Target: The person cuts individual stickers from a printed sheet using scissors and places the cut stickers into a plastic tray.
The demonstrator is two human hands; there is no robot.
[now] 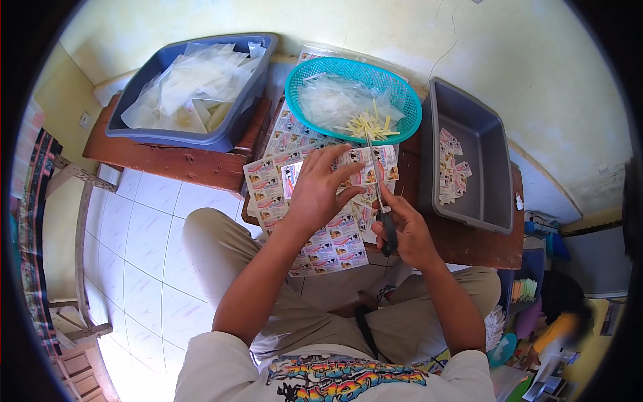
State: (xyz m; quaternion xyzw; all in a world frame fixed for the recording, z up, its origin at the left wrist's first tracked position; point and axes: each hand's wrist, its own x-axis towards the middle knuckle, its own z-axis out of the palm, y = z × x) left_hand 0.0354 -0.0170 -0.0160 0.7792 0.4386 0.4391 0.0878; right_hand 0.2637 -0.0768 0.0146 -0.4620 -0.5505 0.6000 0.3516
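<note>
My right hand (pixel 410 234) is closed around the black handle of a pair of scissors (pixel 386 231). The scissors' blades point away from me, across the right part of a strip of printed labels (pixel 368 167). My left hand (pixel 318 191) lies over the same strip, fingers and thumb spread, its palm side hidden. Beneath are printed label sheets (pixel 328 248) with cow pictures, hanging over the bench's front edge. Just beyond the blade tips, thin yellowish paper offcuts (pixel 368 126) sit in a turquoise oval basket (pixel 293 84), beside clear plastic pieces (pixel 335 100).
At left, a blue-grey tub (pixel 231 134) holds translucent plastic bags (pixel 194 80). A grey tub (pixel 485 147) on the right contains cut labels (pixel 453 171). Both stand on a reddish-brown wooden bench (pixel 174 164) along the wall. Another person (pixel 562 321) is partly visible at lower right.
</note>
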